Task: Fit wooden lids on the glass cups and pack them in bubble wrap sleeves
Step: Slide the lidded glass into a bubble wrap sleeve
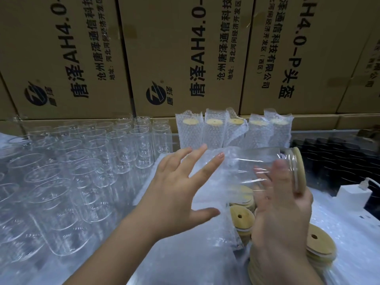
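My right hand [281,204] grips a glass cup [265,161] lying sideways, its wooden lid [299,169] fitted and facing right. The cup's base end sits inside the mouth of a bubble wrap sleeve [207,182]. My left hand [176,186] is spread with straight fingers against the sleeve's left side. Loose wooden lids [241,218] with a centre hole lie stacked under and beside my right hand. Several wrapped cups [213,130] stand in a row at the back.
Several rows of bare glass cups [67,173] fill the left half of the table. Cardboard boxes [181,54] form a wall behind. A white charger block [352,197] with a cable and dark ribbed objects [333,159] sit at the right.
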